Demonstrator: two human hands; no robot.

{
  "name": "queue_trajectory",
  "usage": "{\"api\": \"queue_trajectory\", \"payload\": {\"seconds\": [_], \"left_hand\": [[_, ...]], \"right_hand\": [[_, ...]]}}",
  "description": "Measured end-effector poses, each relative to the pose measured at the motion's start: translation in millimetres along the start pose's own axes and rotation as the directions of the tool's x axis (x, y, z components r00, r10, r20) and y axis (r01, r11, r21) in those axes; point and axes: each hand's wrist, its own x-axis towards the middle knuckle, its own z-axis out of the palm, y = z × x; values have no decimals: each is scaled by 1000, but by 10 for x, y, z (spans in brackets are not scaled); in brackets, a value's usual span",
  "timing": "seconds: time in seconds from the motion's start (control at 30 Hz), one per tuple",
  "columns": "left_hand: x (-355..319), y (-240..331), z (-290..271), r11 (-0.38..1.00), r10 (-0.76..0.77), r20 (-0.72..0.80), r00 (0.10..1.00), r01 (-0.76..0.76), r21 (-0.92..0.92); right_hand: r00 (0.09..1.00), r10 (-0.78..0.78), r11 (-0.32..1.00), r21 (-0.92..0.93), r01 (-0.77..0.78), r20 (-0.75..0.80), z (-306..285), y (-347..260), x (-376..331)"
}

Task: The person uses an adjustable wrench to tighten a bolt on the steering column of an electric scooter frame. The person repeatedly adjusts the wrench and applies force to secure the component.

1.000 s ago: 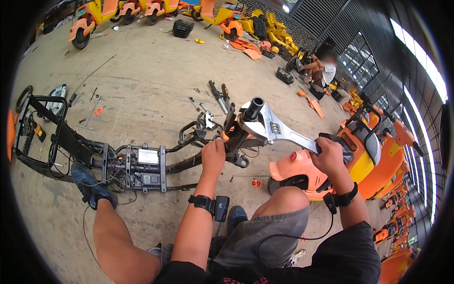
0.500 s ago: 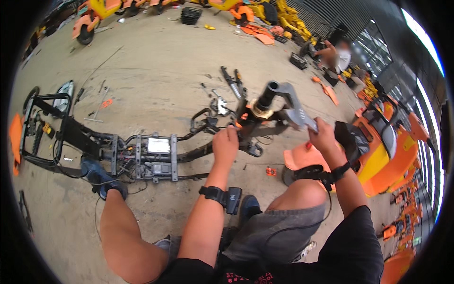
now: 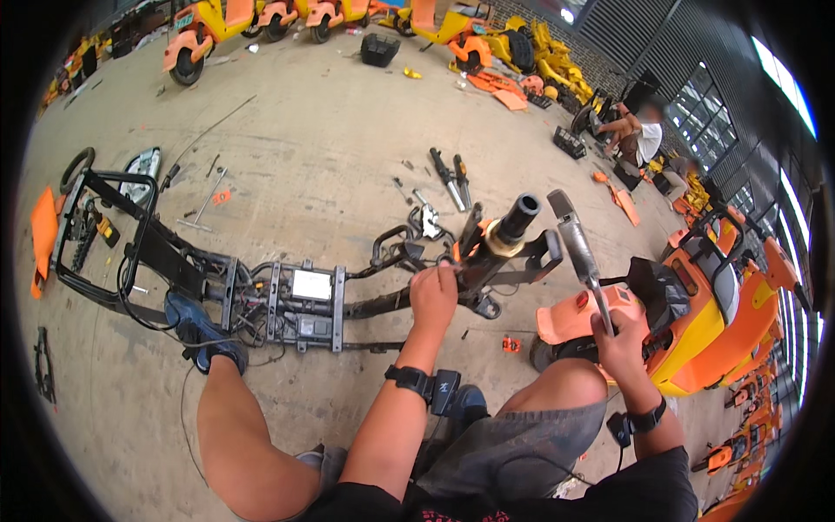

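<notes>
A stripped black scooter frame [image 3: 374,304] lies across the floor in front of me, its upright steering tube [image 3: 520,216] and brass-coloured collar at the right end. My left hand [image 3: 433,300] is closed on the frame just left of that tube. My right hand [image 3: 619,341] grips the thin handle of a grey metal tool with a long, broad head [image 3: 574,239]. The tool stands tilted upward to the right of the steering tube, apart from it. Its exact kind is hard to make out.
Beyond the frame lie pliers-like tools [image 3: 450,178] and a T-shaped rod [image 3: 205,202]. An orange and yellow scooter [image 3: 704,313] stands close on my right. A black crate [image 3: 379,50], parked scooters and a heap of yellow panels are farther back, with a seated person [image 3: 639,139] at the far right.
My right hand has drawn the tool back toward me and away from the steering tube, turning its head upward. My left hand stays at the frame. The whole view has shifted slightly.
</notes>
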Motion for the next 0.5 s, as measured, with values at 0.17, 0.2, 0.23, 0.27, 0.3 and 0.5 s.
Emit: {"api": "queue_trajectory", "payload": {"seconds": [0.17, 0.2, 0.23, 0.27, 0.3, 0.5], "left_hand": [[4, 18, -196, 996, -84, -19, 996, 84, -18], [-10, 136, -5, 993, -105, 3, 994, 105, -49], [-27, 274, 208, 989, -126, 29, 992, 128, -79], [-22, 189, 77, 988, -150, 12, 989, 150, -31], [-26, 112, -54, 988, -155, 10, 988, 155, 28], [10, 373, -38, 961, -257, 117, 959, 241, 138]], "right_hand": [[968, 37, 865, 476, -156, 250, -392, -775, -195], [960, -25, 798, 584, -149, 279, -546, -872, -298], [950, -95, 720, 680, -140, 296, -688, -941, -386], [905, -247, 581, 800, -148, 347, -647, -984, -397], [825, -387, 486, 852, -197, 412, -618, -1017, -401], [461, -615, 367, 749, -551, 640, -648, -948, -411]]}}
